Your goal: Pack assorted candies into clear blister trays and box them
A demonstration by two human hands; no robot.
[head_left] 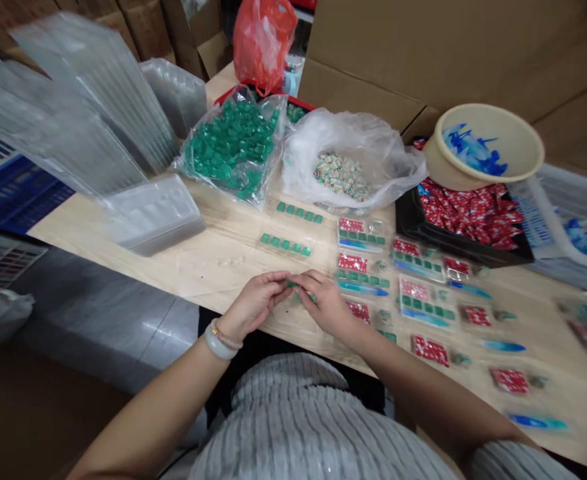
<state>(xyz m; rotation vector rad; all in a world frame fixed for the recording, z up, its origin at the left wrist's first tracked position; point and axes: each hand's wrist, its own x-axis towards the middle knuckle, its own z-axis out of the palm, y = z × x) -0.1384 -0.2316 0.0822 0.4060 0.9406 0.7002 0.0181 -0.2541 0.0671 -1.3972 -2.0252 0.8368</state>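
Near the front edge of the table, my left hand (260, 300) and my right hand (326, 303) meet at the fingertips. Both pinch a small green plastic piece (292, 283), mostly covered by the fingers. A bit of green also shows under my right fingers, too hidden to make out. Beyond the hands lie two rows of green square pieces, a nearer row (285, 245) and a farther row (299, 213). To the right of my right hand, a clear tray (360, 272) holds a red patterned packet, green pieces and a blue pointed item.
A bag of green pieces (230, 150) and a white bag of small patterned pieces (343, 175) stand behind. Stacked clear trays (153, 217) sit left. A black box of red packets (473, 217) and a cream tub (493, 143) are at right, beyond several filled trays.
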